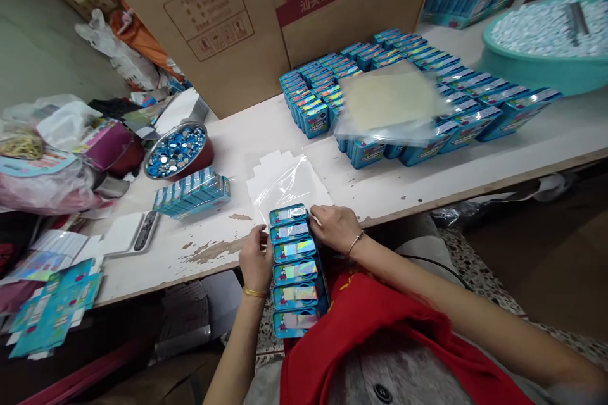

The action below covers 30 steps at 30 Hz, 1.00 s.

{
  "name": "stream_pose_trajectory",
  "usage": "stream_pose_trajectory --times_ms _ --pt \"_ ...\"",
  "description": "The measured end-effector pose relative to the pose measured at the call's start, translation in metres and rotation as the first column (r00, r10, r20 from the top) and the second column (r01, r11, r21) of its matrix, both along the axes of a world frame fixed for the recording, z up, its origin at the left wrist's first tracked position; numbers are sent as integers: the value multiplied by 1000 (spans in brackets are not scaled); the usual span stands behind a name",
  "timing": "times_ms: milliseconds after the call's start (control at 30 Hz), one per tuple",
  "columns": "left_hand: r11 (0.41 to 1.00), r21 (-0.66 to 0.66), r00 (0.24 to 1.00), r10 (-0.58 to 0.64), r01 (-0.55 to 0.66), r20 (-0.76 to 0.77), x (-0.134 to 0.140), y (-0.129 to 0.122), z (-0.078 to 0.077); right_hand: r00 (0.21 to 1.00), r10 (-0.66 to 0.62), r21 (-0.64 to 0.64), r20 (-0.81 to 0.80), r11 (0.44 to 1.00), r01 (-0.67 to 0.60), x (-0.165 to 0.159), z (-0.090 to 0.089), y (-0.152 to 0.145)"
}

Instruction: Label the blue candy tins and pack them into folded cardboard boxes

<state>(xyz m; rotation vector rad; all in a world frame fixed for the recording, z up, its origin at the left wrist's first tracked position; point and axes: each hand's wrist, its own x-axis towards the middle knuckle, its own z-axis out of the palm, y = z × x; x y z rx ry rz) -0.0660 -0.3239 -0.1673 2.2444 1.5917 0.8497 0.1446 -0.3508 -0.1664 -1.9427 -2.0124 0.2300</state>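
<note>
Reading from the row in our hands, with twelve straight ahead, we find at nine o'clock some flattened blue cartons, then a digital scale just above nine. At ten, a wrapped pack of blue tins stands on the bench, and beyond it a metal bowl of blue-and-silver pieces.

Our left hand is along the row's left side near its far end, fingers curled at the edge; we cannot tell whether they press tin or film. The row of six slim blue tins lies in front of us at the bench edge, reaching towards the red apron. At twelve, clear film lies by its far end.

Our right hand is at the far right corner, thumb and fingertips drawn close; whether film is clamped between them, we cannot tell. At one o'clock stand loose blue tins under a stack of film sheets; at two, a teal basin of white pieces.

We judge the step in hand to be fitting film around this row. The next move calls for even pressure from both sides, keeping the tins aligned.
</note>
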Motion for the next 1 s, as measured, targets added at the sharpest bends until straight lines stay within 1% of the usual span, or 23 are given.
stream_pose_trajectory --times_ms 67,133,200,267,300,367,467,533,700,800,867,933,1000 --pt "996 83 998 -38 42 -50 0 2 4 999 52 93 -16 994 -50 0 -4 -1" --pt "978 166 989 -111 126 -95 -4 1 3 991 133 199 -20 972 -126 0 -12 -8" --pt "952 223 976 -193 211 -99 -11 -3 -1 983 185 289 -22 942 -171 1 -21 -16" --pt "932 255 966 -241 257 -92 -18 -8 -8 982 186 324 -26 931 -167 2 -28 -21" --pt "930 257 965 -248 262 -86 -20 -9 -10 986 165 320 -30 936 -147 2 -30 -22" --pt "945 225 972 -230 236 -53 -22 -9 -14 994 106 287 -33 954 -92 2 -32 -20" --pt "977 130 984 -174 168 37 -18 -2 -14 999 46 231 -21 972 -40 -1 -32 -14" --pt "986 85 986 -151 145 75 -14 6 -13 999 42 212 -16 977 -37 -3 -31 -12" --pt "990 36 990 -140 139 33 -4 20 -15 998 20 193 -63 981 -8 -5 -31 -13" --pt "984 -17 979 -175 177 101 -4 22 -14 994 -16 163 -106 986 33 -4 -30 -13" --pt "977 -73 962 -183 201 201 -7 23 -12 994 -3 140 -112 990 19 -4 -29 -13" --pt "971 -131 943 -153 198 294 -10 26 -10 995 36 121 -98 992 -24 -4 -27 -12" --pt "978 -133 944 -110 158 312 -10 29 -8 994 74 104 -81 992 -65 -4 -26 -11"
